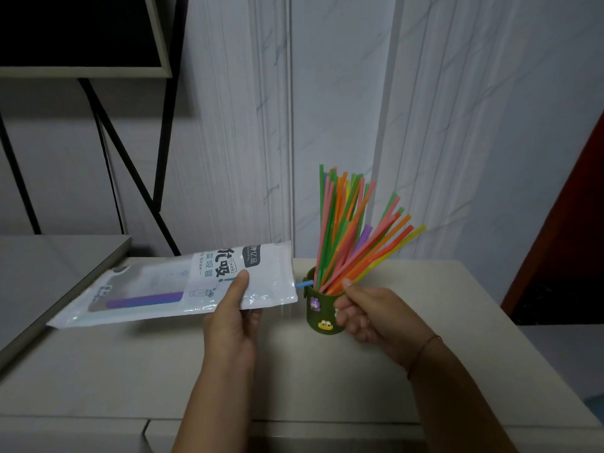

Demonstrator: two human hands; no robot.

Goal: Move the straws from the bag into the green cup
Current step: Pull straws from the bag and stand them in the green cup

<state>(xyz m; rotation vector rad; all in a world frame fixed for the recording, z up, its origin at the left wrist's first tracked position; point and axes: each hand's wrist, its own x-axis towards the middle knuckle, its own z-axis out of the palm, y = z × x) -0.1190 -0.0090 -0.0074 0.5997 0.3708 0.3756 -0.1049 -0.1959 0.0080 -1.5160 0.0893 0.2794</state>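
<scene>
A white and clear plastic straw bag (183, 286) lies nearly flat above the table, mouth toward the cup. My left hand (232, 318) pinches its lower edge, thumb on top. A purple straw (143, 301) shows inside the bag, and a blue straw (304, 284) pokes from the bag's mouth to the cup's rim. The green cup (322, 317), decorated with small cartoon figures, stands on the table full of several coloured straws (346, 233) that fan up and to the right. My right hand (369, 313) grips the cup's right side, thumb at the rim.
The cream table (130, 371) has a raised grey surface (49, 266) at its left. A black metal frame (130, 152) and a dark panel stand at the back left. The marbled white wall is close behind the cup. A dark red edge (568, 223) runs at right.
</scene>
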